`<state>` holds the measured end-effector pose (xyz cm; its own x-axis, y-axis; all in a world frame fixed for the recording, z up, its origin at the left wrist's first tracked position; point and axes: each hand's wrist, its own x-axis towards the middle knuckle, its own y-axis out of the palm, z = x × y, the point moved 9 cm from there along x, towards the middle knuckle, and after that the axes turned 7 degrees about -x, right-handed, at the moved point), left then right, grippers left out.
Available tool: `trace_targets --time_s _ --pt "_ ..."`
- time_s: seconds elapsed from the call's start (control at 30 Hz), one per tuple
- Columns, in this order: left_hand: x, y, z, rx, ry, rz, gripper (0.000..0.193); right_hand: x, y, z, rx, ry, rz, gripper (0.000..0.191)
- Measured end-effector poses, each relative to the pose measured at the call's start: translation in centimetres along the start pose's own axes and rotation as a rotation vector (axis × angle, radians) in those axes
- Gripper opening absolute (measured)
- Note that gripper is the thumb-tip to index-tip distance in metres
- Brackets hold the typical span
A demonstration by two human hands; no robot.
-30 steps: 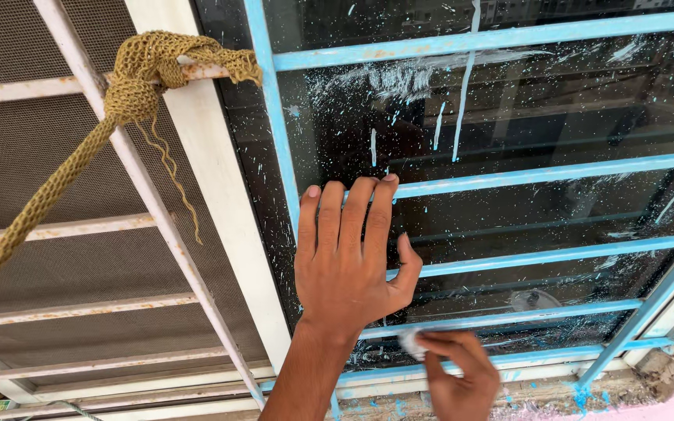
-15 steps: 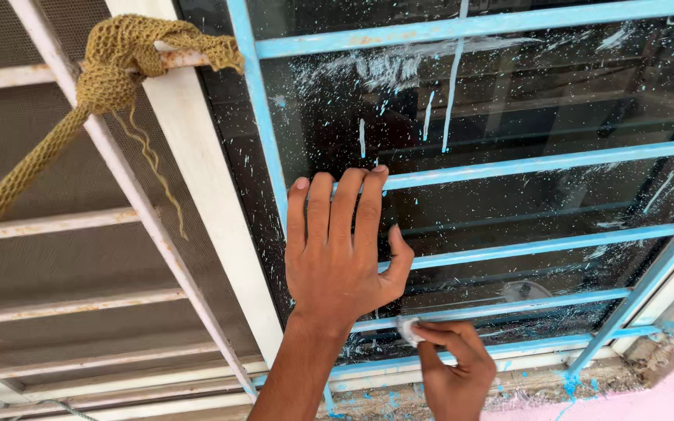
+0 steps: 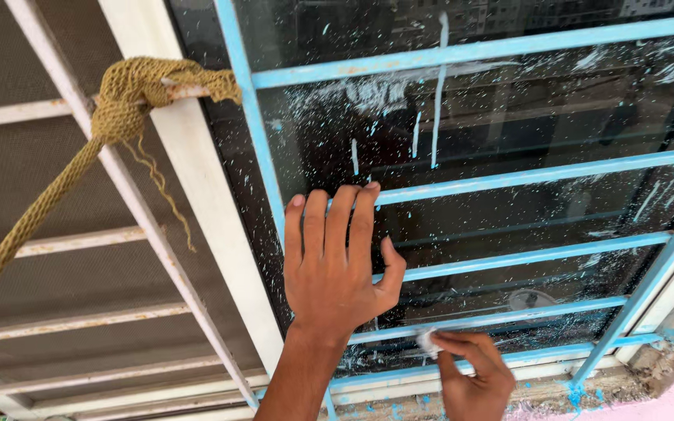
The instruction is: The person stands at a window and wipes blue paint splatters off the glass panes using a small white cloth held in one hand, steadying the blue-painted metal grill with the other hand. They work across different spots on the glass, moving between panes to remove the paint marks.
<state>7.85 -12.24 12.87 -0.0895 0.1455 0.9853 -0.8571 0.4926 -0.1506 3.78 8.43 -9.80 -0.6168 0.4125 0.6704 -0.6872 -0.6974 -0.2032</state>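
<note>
Glass pane (image 3: 509, 210), paint-flecked behind blue bars (image 3: 524, 175) running left-right, lies far of both hands. Left hand (image 3: 337, 273) rests flat and spread on it; right hand (image 3: 473, 378), nearer and lower, pinches a small white wad (image 3: 427, 341) against the bottom edge.

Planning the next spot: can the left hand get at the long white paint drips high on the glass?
Probably yes. The left hand lies flat on the glass below the white drips; only thin blue bars cross there, with open gaps between.

Two hands: the left hand (image 3: 337, 269) and the right hand (image 3: 473, 382). One small white wad (image 3: 427, 341). One knotted rope (image 3: 130, 97). One paint-spattered glass pane (image 3: 509, 117). Five blue horizontal bars (image 3: 509, 181) cross it.
</note>
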Motion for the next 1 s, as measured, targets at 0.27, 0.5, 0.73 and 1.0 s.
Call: trace_targets --time_s 0.27,0.5,0.73,1.0 --pt "0.0 0.1 0.1 -0.005 -0.001 0.002 0.053 -2.2 4.5 1.3 0.021 0.019 0.142 0.024" --pt "-0.3 0.2 0.3 -0.023 -0.014 0.003 0.055 0.0 -0.5 -1.1 -0.025 0.015 0.019 0.026" --pt "-0.3 0.1 0.3 -0.017 -0.009 -0.005 0.056 -0.3 0.3 0.1 -0.049 -0.02 0.003 0.025" --pt "-0.2 0.0 0.3 -0.015 -0.007 0.0 0.055 -1.3 2.0 1.2 -0.049 -0.008 0.069 0.026"
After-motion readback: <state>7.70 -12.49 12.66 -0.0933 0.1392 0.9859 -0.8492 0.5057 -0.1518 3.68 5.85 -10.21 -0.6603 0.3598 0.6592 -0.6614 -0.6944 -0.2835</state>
